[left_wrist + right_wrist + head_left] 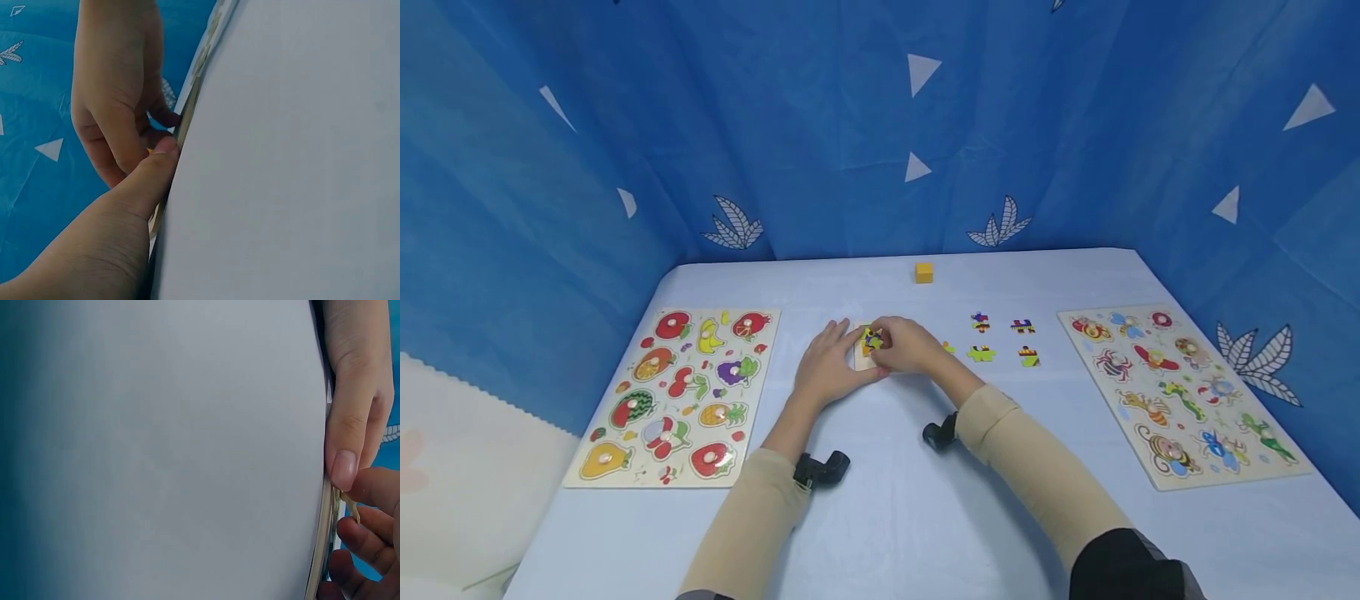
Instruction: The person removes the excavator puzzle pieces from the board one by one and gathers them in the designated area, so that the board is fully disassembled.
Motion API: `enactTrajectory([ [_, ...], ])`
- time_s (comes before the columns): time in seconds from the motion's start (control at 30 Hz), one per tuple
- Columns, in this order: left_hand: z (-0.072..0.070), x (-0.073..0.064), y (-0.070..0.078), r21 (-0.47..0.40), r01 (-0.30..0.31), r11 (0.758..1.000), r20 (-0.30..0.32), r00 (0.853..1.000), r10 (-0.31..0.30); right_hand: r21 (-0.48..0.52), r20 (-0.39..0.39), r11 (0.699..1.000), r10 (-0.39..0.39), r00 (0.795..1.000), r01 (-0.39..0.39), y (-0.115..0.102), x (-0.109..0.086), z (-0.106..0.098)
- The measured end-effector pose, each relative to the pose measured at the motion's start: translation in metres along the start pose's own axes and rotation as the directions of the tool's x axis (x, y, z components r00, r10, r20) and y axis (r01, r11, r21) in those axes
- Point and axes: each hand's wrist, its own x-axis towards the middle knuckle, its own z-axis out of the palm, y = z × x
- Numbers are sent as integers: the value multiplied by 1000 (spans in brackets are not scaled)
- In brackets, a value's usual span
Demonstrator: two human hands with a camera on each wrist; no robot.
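A small wooden jigsaw board lies near the middle of the table, with colourful yellow and purple pieces on it. My right hand reaches over its right side and pinches a jigsaw piece between thumb and fingers, close over the board. My left hand rests against the board's left side, fingers straight, with the thumb along the near edge. In the left wrist view, that thumb presses at the board's edge. Much of the board is hidden under both hands.
Several loose jigsaw pieces lie right of the board. A yellow cube sits at the back. A fruit peg puzzle is on the left, an insect peg puzzle on the right. A blue curtain hangs behind the table.
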Motion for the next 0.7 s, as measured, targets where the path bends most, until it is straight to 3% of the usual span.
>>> enactTrajectory([
  [0.3,2,-1,1,22,14,1000,5,1000,-15,-36,-30,999,18,999,-19,11,-11,-16],
  [0.7,0,-1,4,19,27,999,6,1000,-27,4,-125,982,190,974,-191,74,-21,-57],
])
